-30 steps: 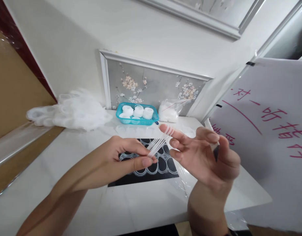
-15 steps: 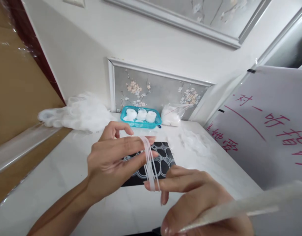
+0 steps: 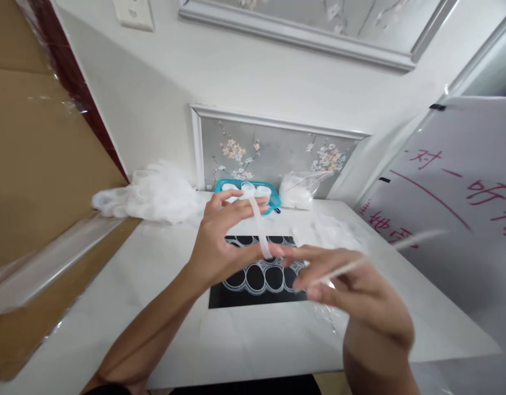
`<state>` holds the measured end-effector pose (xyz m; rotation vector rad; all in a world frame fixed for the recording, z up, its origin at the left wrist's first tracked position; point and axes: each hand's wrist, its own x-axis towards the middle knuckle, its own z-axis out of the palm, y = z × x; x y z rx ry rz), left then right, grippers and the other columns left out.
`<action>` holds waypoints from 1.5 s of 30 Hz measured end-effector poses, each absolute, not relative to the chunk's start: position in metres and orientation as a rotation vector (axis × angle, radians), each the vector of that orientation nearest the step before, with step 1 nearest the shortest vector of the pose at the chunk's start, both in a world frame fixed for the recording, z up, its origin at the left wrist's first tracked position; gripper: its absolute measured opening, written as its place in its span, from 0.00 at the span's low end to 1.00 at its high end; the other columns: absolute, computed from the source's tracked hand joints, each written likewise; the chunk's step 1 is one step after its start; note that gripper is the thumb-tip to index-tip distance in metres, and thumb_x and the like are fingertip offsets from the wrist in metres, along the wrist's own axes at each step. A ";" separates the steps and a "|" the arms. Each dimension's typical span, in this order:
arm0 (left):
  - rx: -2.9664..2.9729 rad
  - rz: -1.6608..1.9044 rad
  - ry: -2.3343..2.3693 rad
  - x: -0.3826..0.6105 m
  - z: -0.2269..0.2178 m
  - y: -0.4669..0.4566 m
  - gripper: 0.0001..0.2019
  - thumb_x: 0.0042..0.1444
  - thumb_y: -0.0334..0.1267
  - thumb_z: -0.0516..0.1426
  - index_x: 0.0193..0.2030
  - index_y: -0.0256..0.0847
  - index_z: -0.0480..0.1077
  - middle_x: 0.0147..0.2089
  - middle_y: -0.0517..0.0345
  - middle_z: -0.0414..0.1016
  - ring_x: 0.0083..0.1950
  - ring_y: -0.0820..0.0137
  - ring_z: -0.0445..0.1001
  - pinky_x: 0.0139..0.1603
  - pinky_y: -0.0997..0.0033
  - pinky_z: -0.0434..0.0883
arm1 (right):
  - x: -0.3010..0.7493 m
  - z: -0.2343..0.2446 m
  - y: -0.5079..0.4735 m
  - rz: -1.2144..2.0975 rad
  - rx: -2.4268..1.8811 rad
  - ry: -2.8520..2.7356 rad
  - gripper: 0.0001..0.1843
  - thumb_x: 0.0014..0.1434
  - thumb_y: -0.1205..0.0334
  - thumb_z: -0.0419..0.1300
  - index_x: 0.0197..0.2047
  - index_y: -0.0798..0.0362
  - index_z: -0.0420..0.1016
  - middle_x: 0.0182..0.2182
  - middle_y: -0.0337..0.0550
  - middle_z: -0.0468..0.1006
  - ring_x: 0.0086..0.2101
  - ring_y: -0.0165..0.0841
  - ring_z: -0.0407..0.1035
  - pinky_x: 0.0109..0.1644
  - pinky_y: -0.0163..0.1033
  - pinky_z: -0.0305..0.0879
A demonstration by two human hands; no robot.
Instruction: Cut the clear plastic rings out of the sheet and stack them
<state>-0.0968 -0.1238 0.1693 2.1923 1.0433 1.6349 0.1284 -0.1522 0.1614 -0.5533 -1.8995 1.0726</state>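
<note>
Both my hands hover over a black mat (image 3: 220, 299) on the white table (image 3: 257, 340). A bundle of thin white elastic bands (image 3: 261, 227) is stretched between my left hand (image 3: 220, 241), whose raised fingers hook its upper end, and an outstretched finger of my right hand (image 3: 352, 291). My right hand also grips a thin white stick (image 3: 384, 252), blurred, that points up to the right. On the mat lie several clear plastic rings (image 3: 257, 277) in rows.
A teal basket (image 3: 273, 206) with white rolls stands at the back by a flowered wall panel (image 3: 277, 153). Beside it are a clear bag of white pieces (image 3: 296, 192) and a heap of white netting (image 3: 150, 192). A whiteboard with red writing (image 3: 454, 197) leans at the right.
My left hand has turned from pinching the bands to lifting them on raised fingers. My right hand has turned palm down and hooks them with one finger. The view has shifted left.
</note>
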 end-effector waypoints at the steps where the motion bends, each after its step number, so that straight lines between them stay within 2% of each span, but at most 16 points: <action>1: 2.146 1.641 1.046 -0.099 0.168 -0.118 0.21 0.48 0.56 0.68 0.46 0.48 0.79 0.52 0.53 0.80 0.61 0.55 0.67 0.64 0.48 0.64 | 0.130 0.153 -0.138 1.126 -0.617 -1.891 0.04 0.60 0.60 0.66 0.38 0.44 0.84 0.38 0.43 0.86 0.55 0.42 0.74 0.57 0.50 0.72; 4: 2.039 1.631 1.019 -0.107 0.165 -0.102 0.20 0.51 0.56 0.67 0.46 0.49 0.78 0.53 0.54 0.80 0.62 0.58 0.68 0.65 0.50 0.64 | 0.131 0.115 -0.091 1.171 -0.940 -2.007 0.08 0.60 0.55 0.65 0.35 0.49 0.83 0.42 0.45 0.85 0.59 0.45 0.69 0.61 0.52 0.67; 7: 1.992 1.596 0.997 -0.113 0.164 -0.092 0.18 0.53 0.53 0.66 0.46 0.48 0.78 0.55 0.55 0.79 0.64 0.60 0.68 0.66 0.53 0.64 | 0.127 0.070 -0.050 0.996 -1.309 -2.063 0.07 0.59 0.61 0.64 0.34 0.53 0.83 0.41 0.49 0.85 0.60 0.47 0.67 0.64 0.50 0.62; 12: 1.985 1.496 1.067 -0.111 0.162 -0.085 0.21 0.50 0.54 0.68 0.46 0.45 0.78 0.56 0.52 0.78 0.65 0.58 0.66 0.66 0.51 0.63 | 0.119 0.028 -0.018 0.956 -1.570 -2.085 0.10 0.59 0.62 0.63 0.38 0.59 0.83 0.39 0.52 0.85 0.44 0.45 0.77 0.48 0.42 0.69; 16: 1.996 1.432 1.081 -0.112 0.161 -0.081 0.22 0.49 0.54 0.68 0.47 0.45 0.78 0.57 0.51 0.77 0.66 0.57 0.66 0.68 0.50 0.61 | 0.113 0.021 -0.012 0.828 -1.660 -2.223 0.11 0.62 0.62 0.59 0.38 0.58 0.81 0.36 0.51 0.84 0.38 0.42 0.77 0.41 0.39 0.65; 20: 1.970 1.448 1.035 -0.115 0.164 -0.081 0.21 0.49 0.53 0.69 0.45 0.44 0.78 0.55 0.52 0.78 0.62 0.59 0.70 0.67 0.53 0.62 | 0.111 0.015 -0.013 0.617 -1.727 -2.363 0.12 0.64 0.65 0.54 0.38 0.57 0.78 0.33 0.52 0.82 0.33 0.40 0.74 0.36 0.40 0.60; 24: 1.958 1.428 1.004 -0.119 0.167 -0.084 0.18 0.50 0.50 0.69 0.45 0.45 0.78 0.54 0.55 0.78 0.62 0.60 0.70 0.67 0.55 0.63 | 0.114 0.008 -0.010 0.521 -1.595 -2.472 0.13 0.65 0.64 0.50 0.37 0.54 0.76 0.29 0.48 0.80 0.30 0.38 0.71 0.35 0.40 0.57; 28: 1.958 1.446 0.981 -0.122 0.169 -0.086 0.18 0.48 0.48 0.70 0.45 0.45 0.78 0.54 0.54 0.78 0.62 0.58 0.69 0.66 0.53 0.64 | 0.119 0.004 -0.004 0.614 -1.409 -2.489 0.15 0.65 0.57 0.51 0.31 0.52 0.75 0.29 0.44 0.78 0.30 0.36 0.69 0.36 0.39 0.58; 31: 1.953 1.440 0.958 -0.125 0.169 -0.087 0.18 0.48 0.46 0.70 0.45 0.45 0.79 0.54 0.54 0.78 0.62 0.59 0.70 0.66 0.53 0.64 | 0.120 -0.001 0.000 0.687 -1.390 -2.392 0.21 0.64 0.49 0.51 0.29 0.51 0.76 0.24 0.41 0.77 0.28 0.35 0.68 0.34 0.39 0.59; 34: 1.983 1.391 0.939 -0.128 0.170 -0.090 0.18 0.49 0.46 0.70 0.46 0.46 0.78 0.55 0.55 0.79 0.64 0.58 0.68 0.66 0.52 0.63 | 0.119 -0.010 0.001 0.689 -1.384 -2.315 0.23 0.64 0.45 0.52 0.28 0.51 0.78 0.23 0.42 0.78 0.27 0.37 0.69 0.33 0.39 0.61; 37: 2.044 1.346 0.927 -0.133 0.170 -0.093 0.17 0.50 0.44 0.69 0.47 0.47 0.78 0.56 0.56 0.78 0.67 0.58 0.65 0.67 0.52 0.62 | 0.116 -0.019 -0.001 0.641 -1.317 -2.302 0.21 0.64 0.48 0.53 0.33 0.50 0.82 0.31 0.46 0.83 0.33 0.41 0.74 0.38 0.41 0.67; 41: 2.094 1.336 0.891 -0.137 0.170 -0.093 0.17 0.50 0.43 0.69 0.48 0.47 0.78 0.57 0.56 0.77 0.67 0.59 0.65 0.67 0.53 0.62 | 0.114 -0.028 -0.005 0.507 -1.287 -2.306 0.19 0.66 0.52 0.52 0.42 0.49 0.84 0.40 0.49 0.85 0.40 0.44 0.77 0.46 0.45 0.69; 45: 2.117 1.295 0.896 -0.139 0.169 -0.092 0.18 0.50 0.44 0.70 0.49 0.49 0.78 0.58 0.56 0.77 0.68 0.58 0.64 0.68 0.52 0.62 | 0.113 -0.026 -0.004 0.397 -1.228 -2.351 0.17 0.66 0.55 0.53 0.41 0.50 0.84 0.39 0.49 0.85 0.40 0.44 0.78 0.45 0.44 0.71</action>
